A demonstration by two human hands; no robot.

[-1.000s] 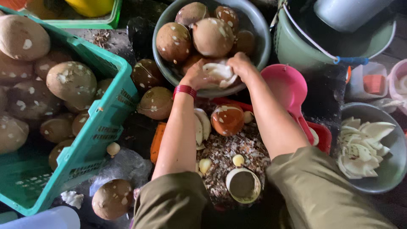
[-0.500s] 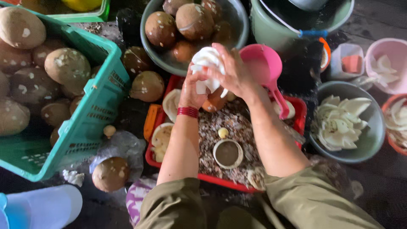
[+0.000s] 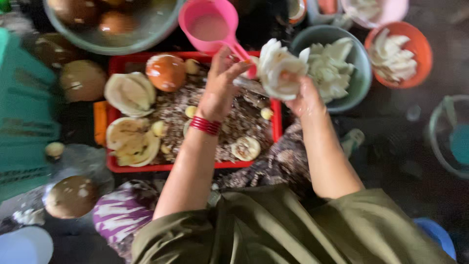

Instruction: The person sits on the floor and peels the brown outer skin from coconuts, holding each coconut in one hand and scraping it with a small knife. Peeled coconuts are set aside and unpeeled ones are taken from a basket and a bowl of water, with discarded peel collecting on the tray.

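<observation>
My right hand [image 3: 299, 93] grips a white peeled coconut piece [image 3: 276, 66] and holds it up over the right edge of the red tray [image 3: 146, 167]. My left hand [image 3: 222, 80], with red bangles on its wrist, is raised beside it, fingers spread, fingertips near the piece and close to a thin blade-like tool that is too blurred to make out. Under the hands, brown shell scraps, split coconut halves [image 3: 129, 93] and a round brown coconut [image 3: 166, 71] lie in the tray.
A grey bowl [image 3: 356, 88] of white coconut pieces stands right of the tray, an orange bowl [image 3: 415, 73] of the same beyond it. A pink scoop [image 3: 210, 24] and a grey basin [image 3: 122, 41] of brown coconuts lie behind. A green crate [image 3: 24, 122] stands left.
Both hands brought the white piece from the basin of brown coconuts rightward, toward the grey bowl. The view swung right, so the crate slid to the left edge.
</observation>
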